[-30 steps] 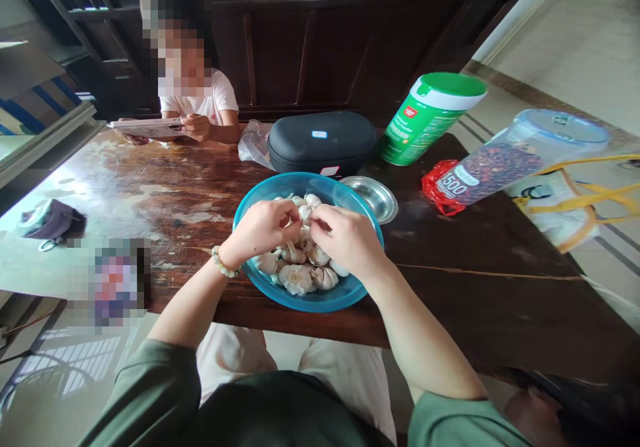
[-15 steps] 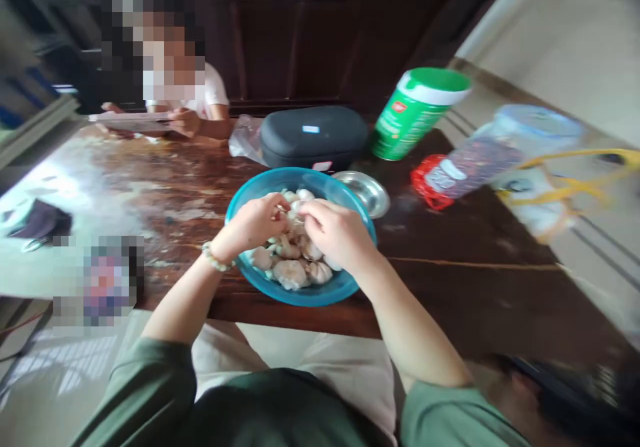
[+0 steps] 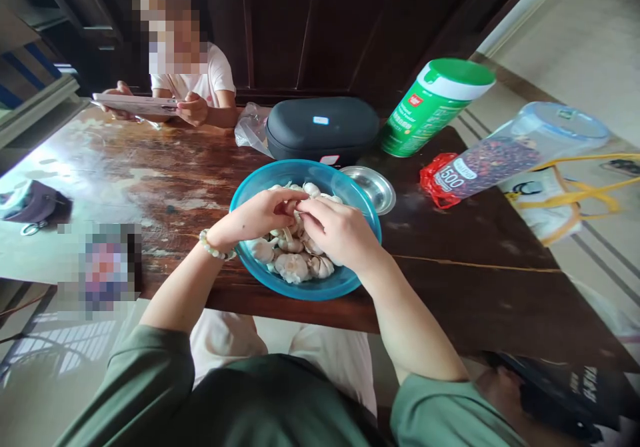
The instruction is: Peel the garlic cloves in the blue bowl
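Note:
A blue plastic bowl (image 3: pixel 305 288) stands on the worn wooden table (image 3: pixel 465 294), heaped with whole garlic bulbs (image 3: pixel 293 268) and loose cloves. My left hand (image 3: pixel 263 217) and my right hand (image 3: pixel 340 232) meet over the bowl, fingertips pressed together. Between them they pinch a pale garlic clove (image 3: pixel 296 215), mostly hidden by my fingers. A beaded bracelet (image 3: pixel 215 245) circles my left wrist. Neither hand touches the bowl's rim.
Beyond the bowl are a small steel dish (image 3: pixel 373 190), a black zip case (image 3: pixel 323 129), a green-lidded canister (image 3: pixel 430 107) and a tipped plastic jar of dark beans (image 3: pixel 520 147) on a red bag. Across the table, a person (image 3: pixel 193 80) holds a tablet.
The view has shifted slightly and tilted. My left fingers now reach further right over the bowl, closer around the clove. The bulbs in the bowl look unmoved.

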A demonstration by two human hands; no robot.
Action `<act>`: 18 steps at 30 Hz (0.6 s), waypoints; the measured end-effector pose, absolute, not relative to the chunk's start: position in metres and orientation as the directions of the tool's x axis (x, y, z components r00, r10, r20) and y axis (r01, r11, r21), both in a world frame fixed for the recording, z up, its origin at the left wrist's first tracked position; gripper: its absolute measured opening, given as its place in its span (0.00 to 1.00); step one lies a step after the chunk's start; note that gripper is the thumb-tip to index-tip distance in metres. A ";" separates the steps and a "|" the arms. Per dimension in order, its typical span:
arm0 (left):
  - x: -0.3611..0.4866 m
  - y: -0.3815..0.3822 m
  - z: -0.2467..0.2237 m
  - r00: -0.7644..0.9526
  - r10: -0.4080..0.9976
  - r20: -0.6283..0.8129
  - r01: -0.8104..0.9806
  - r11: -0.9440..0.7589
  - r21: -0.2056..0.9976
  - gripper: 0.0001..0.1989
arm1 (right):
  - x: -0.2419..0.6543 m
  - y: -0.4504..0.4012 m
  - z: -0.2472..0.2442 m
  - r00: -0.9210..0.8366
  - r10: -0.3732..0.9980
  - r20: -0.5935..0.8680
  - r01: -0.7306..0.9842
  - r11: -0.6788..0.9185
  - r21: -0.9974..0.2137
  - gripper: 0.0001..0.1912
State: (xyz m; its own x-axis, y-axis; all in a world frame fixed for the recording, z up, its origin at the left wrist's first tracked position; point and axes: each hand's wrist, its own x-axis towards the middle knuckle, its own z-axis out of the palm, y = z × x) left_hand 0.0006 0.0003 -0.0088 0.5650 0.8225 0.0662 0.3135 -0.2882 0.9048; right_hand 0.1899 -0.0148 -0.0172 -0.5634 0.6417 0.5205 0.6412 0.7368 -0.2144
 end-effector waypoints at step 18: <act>0.002 -0.002 -0.012 0.583 0.810 0.061 -0.012 -0.067 0.998 0.16 | 0.193 -0.017 -0.015 -0.482 0.617 0.623 0.587 0.755 -0.293 0.09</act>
